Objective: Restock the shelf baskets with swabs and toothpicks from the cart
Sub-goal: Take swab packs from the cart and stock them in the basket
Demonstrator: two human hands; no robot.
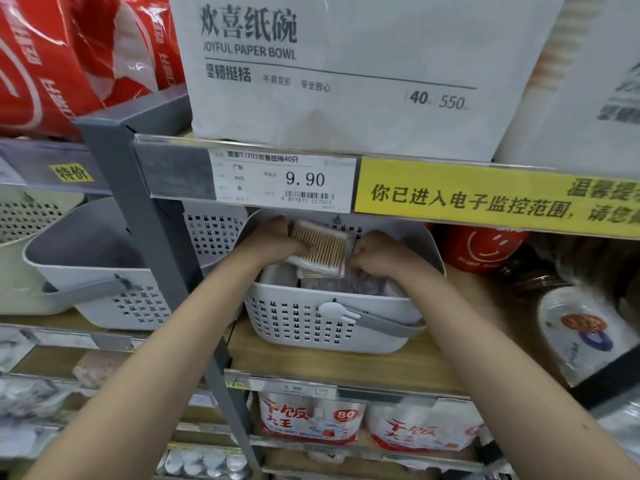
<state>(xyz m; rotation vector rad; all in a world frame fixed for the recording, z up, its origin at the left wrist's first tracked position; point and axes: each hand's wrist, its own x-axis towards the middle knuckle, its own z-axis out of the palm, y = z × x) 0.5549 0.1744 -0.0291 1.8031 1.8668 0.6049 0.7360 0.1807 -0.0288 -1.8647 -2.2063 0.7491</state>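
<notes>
A white perforated basket (311,327) with a grey handle sits on the wooden shelf under the price rail. Above its opening is a flat clear pack of wooden-stick swabs (320,245). My left hand (273,237) holds the pack's left side, with the thumb across its front. My right hand (374,249) grips its right edge with curled fingers. More packs lie inside the basket (311,282), partly hidden by my hands and the rim.
A second white basket (100,271) stands to the left beyond a grey upright post (156,237). The price rail (284,178) hangs low over my hands. Red cups (485,251) and plastic-wrapped plates (581,334) sit to the right. Bagged goods fill the lower shelf.
</notes>
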